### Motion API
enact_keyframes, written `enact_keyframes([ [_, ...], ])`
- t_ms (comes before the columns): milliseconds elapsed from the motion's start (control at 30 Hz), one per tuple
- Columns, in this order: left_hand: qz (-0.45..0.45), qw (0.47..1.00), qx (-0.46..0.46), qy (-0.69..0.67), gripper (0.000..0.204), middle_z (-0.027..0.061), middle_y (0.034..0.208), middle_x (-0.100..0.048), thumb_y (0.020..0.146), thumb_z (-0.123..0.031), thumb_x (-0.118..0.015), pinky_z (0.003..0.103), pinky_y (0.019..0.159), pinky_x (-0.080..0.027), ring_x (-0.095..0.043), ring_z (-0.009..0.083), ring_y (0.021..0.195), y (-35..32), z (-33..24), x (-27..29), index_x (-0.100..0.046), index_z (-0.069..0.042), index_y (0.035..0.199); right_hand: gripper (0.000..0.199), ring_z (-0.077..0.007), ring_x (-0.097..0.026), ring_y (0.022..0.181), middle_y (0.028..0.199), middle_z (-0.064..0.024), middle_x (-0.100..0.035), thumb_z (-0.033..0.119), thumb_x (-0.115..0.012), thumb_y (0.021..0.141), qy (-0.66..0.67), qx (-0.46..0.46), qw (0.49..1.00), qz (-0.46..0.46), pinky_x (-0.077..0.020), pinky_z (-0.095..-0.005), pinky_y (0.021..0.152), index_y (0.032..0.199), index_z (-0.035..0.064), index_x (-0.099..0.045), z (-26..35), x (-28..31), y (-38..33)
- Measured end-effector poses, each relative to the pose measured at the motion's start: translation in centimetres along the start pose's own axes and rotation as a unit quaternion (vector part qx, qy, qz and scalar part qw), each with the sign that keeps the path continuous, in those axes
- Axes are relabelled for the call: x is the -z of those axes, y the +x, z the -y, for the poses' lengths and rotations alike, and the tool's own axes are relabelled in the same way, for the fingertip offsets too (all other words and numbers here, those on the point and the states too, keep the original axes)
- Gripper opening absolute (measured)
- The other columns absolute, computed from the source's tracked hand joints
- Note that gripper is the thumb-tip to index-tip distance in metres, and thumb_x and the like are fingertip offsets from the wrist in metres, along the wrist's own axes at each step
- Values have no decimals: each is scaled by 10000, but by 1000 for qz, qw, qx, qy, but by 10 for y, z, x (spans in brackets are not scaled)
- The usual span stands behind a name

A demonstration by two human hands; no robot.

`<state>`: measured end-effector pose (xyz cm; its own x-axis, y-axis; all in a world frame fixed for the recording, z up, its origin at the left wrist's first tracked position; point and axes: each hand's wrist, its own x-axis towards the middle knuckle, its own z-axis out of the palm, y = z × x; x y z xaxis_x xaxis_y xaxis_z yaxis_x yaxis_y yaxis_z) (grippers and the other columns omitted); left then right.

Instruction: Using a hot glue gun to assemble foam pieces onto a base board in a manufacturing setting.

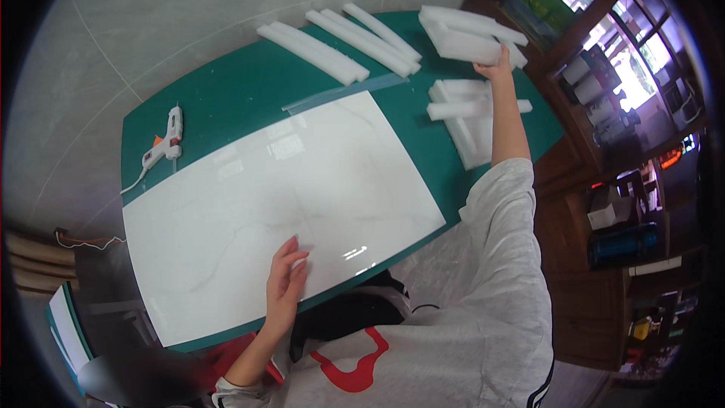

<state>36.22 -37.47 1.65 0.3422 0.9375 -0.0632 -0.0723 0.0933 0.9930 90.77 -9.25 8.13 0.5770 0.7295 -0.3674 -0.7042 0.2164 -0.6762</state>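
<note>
- Table (226,94): green top; it carries the panel, the foam and the glue gun.
- Marble-patterned panel (257,219): glossy white with faint grey veining, lying flat along the table's near edge and reaching its left edge.
- Left hand (284,285): above the panel's near edge, fingers loosely curled and slightly apart, with nothing in them.
- Right hand (495,68): extended toward the far right corner of the table, touching the foam stack; some of its fingers are hidden, so whether it grips a piece cannot be told.
- Foam stack (462,44): white blocks and bars piled at the table's far right corner.
- Foam group (470,136): white pieces nearer the table's right end, between the stack and the near edge, with a foam bar (459,111) laid across them; the right forearm passes in front.
- Foam strips (313,53): long white lengths lying slantwise along the far edge of the table, some side by side.
- Translucent strip (347,94): flat and bluish, between the foam strips and the panel's far edge.
- Glue gun (164,147): white with an orange trigger, on its side near the table's far left corner; its white cord (136,182) runs toward the left edge.
</note>
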Motion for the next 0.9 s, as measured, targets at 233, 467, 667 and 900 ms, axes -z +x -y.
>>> enact_keyframes([
  [233,-15,1000,2,0,307,123,1336,-253,794,44,-428,342,990,-283,-238,244,1266,-3,-7,-4,-498,-38,1081,558,-230,-470,1039,1128,-26,-510,492,-581,699,-51,-16,997,-62,-352,-450,852,1146,181,-457,-14,4,40],
  [467,-26,1000,5,-7,299,125,1325,-265,785,78,-427,309,971,-314,-265,232,1252,-3,-4,-6,-512,-20,1054,465,-294,-544,978,1095,-79,-554,402,-571,767,-7,82,996,20,-447,-460,807,1127,116,-500,-4,34,92],
  [667,-40,999,1,-4,295,125,1313,-276,785,90,-428,307,964,-325,-269,227,1249,-5,-5,-3,-511,-12,1049,541,-291,-514,1012,1174,-182,-470,219,-572,711,-56,270,952,-130,-445,-381,854,1126,-99,-433,-9,6,68],
  [900,3,999,-11,-53,268,126,1302,-292,794,71,-436,313,951,-335,-379,223,1174,-4,-6,-3,-515,-13,1037,442,-225,-498,962,1061,-141,-509,105,-586,700,-175,546,812,-112,-392,-305,831,1085,-71,-457,40,-73,-25],
])
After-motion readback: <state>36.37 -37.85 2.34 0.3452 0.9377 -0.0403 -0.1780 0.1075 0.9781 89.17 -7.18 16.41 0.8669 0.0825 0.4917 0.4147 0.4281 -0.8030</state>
